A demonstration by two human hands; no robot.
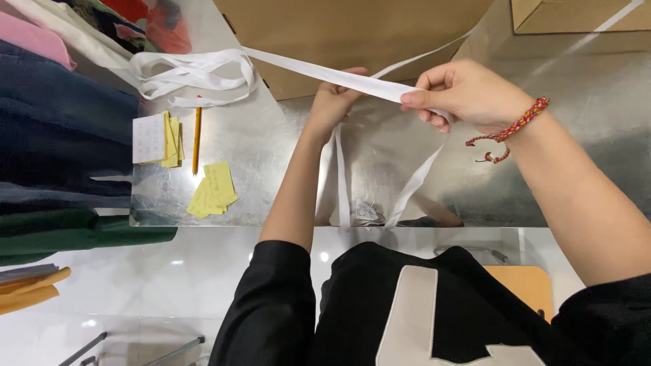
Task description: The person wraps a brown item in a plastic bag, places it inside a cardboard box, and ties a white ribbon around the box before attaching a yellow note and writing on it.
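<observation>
Measuring or pulling out white tape [352,80] above a steel table [285,149]. Right hand [468,95] pinching the tape between thumb and fingers; left hand [332,102] closed on it further along, two ends hanging toward the body. Loose coil [190,74] lying left, near a pencil [196,139] and yellow notes [213,190]. Next, probably: drawing more through, keeping it flat and untwisted.
</observation>
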